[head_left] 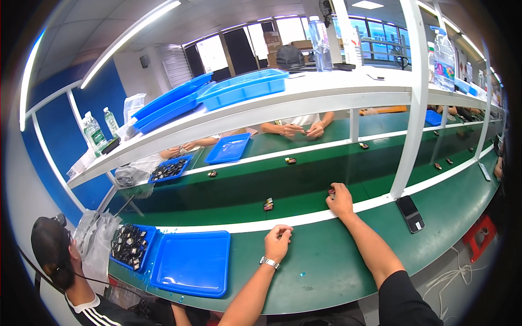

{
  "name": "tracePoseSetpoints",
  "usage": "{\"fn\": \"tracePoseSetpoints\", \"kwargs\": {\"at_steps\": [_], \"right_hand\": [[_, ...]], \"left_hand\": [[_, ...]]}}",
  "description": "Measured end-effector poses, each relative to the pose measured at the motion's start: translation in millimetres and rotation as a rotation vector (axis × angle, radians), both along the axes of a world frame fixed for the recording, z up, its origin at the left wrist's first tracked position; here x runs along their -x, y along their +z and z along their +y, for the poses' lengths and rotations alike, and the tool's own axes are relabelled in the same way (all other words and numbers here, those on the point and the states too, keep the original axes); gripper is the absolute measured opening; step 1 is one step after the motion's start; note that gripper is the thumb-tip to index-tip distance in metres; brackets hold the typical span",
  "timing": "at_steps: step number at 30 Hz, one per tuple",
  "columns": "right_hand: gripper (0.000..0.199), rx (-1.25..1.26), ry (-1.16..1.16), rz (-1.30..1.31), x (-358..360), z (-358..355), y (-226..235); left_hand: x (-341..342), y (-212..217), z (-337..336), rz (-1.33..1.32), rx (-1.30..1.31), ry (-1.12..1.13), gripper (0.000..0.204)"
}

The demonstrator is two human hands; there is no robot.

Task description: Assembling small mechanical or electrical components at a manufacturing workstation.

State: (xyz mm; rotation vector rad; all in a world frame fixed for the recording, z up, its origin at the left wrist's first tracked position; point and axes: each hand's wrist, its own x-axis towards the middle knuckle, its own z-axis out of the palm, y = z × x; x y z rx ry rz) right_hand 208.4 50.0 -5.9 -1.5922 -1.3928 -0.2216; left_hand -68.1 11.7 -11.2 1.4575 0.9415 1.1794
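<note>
My right hand (340, 201) reaches over the white rail onto the green conveyor belt (234, 205). Its fingers are closed on a small part (331, 191) with reddish and dark patches, mostly covered by the fingertips. My left hand (277, 243), with a metal-band watch on the wrist, is above the near green work surface (310, 255). Its fingers are curled together, and whatever they may hold is hidden. A similar small part (268, 204), dark with yellow and red, lies on the belt ahead of my left hand.
A blue tray (190, 292) and a bin of black parts (130, 247) stand at left, beside a co-worker (54, 261). A black phone-like device (410, 214) lies at right, near an upright post (410, 136). Overhead runs a white shelf (326, 89). Across the belt, a co-worker's hands (304, 130) handle something small.
</note>
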Motion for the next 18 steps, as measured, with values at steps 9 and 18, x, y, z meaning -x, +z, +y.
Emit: {"fn": "tracePoseSetpoints", "kwargs": {"at_steps": [9, 18], "right_hand": [[0.043, 0.105, 0.163, -0.037, 102, 20, 12], [0.063, 0.327, 0.082, -0.038, 180, 61, -1]], "left_hand": [[-1, -5, 6, -0.081, 0.017, 0.097, 0.003], [4, -6, 10, -0.434, 0.114, 0.086, 0.008]]}}
